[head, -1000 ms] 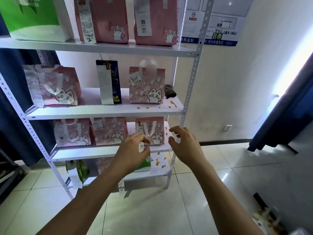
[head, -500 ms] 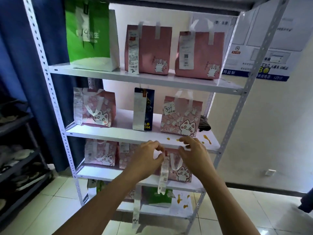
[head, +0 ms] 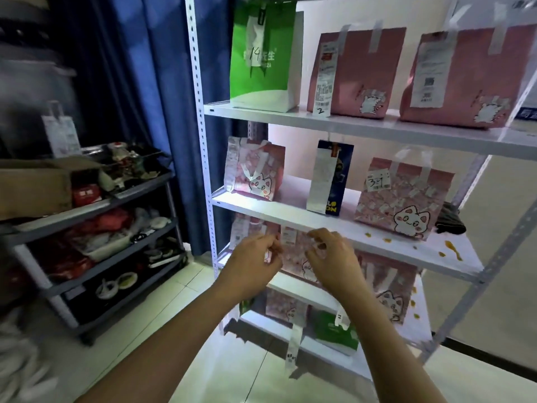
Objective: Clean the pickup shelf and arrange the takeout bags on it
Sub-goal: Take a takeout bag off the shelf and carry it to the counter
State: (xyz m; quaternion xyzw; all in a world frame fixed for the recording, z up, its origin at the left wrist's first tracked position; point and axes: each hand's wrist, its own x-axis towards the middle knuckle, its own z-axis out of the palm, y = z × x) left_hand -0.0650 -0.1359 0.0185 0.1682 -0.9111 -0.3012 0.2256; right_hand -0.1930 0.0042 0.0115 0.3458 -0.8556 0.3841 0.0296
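A white metal shelf [head: 290, 219] holds several takeout bags. On top stand a green bag [head: 261, 53] and two pink bags [head: 354, 71]. The middle board carries a pink cat bag [head: 255, 175], a dark blue bag [head: 331, 175] and another pink cat bag [head: 404, 199]. Orange spots [head: 450, 248] stain that board's right end beside a dark cloth [head: 450, 219]. My left hand [head: 255, 263] is raised below the board's front edge and pinches a small white slip. My right hand [head: 331, 257] hovers beside it with bent fingers, holding nothing. More pink bags [head: 389, 286] stand behind my hands.
A grey cart [head: 116, 199] at the left carries a cardboard box [head: 35, 184], dishes and clutter. A blue curtain [head: 139, 82] hangs behind it. The lowest board holds a green bag [head: 334, 330] with more orange spots [head: 415, 315] nearby. The floor is pale tile.
The view swung left and upward, bringing the cart into sight. Both hands rose from the third board to the middle board's edge and shifted left along it.
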